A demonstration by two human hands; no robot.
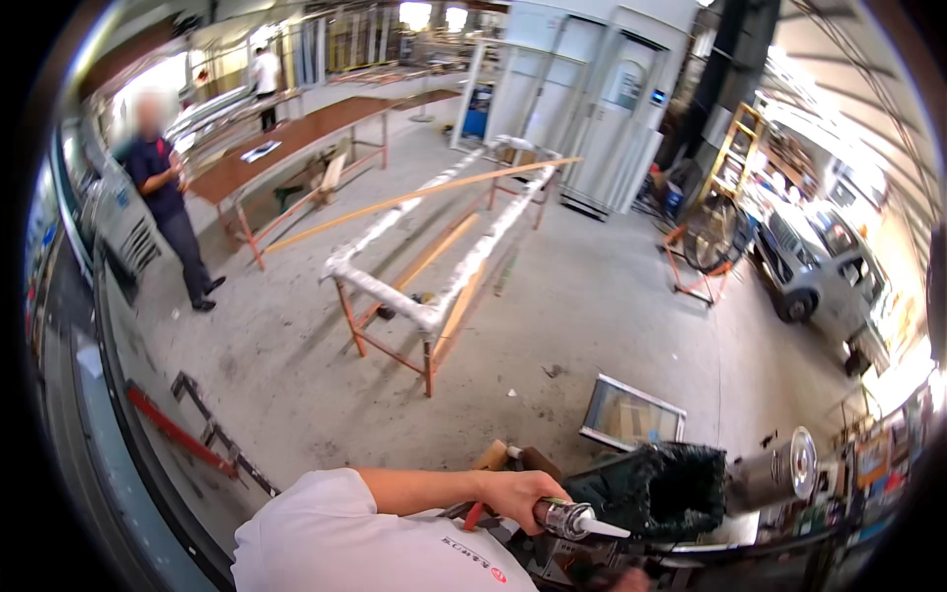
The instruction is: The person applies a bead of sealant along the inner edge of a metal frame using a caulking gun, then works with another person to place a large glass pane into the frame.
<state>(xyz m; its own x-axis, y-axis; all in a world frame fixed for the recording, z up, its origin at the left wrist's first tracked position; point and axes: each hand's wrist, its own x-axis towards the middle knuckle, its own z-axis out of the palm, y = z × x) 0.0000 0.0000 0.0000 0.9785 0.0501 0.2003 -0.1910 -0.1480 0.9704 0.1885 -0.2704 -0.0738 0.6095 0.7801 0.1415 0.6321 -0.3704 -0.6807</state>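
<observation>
Grey concrete flooring (592,296) is spreading through a cluttered workshop. Nearest, the left hand (523,498) is reaching in from the left, its fingers curling closely around a sealant cartridge (562,516), whose white nozzle (604,530) is pointing right. At the very near side, the right hand (631,580) is showing only as a blur, so its fingers cannot be told as spread or closed. Just beyond the cartridge, toward the right, a dark bin (612,483) is standing beside a metallic cylinder (760,481). Past the bin, a framed pane (631,412) is showing. Farther, a wooden strip (345,224) is extending across an orange-legged rack (491,242). Leftward, a person (168,187) in dark clothes is standing near a brown table (326,123); rightward, a vehicle (819,261) is sitting. White doors (612,109) are standing farther back.
</observation>
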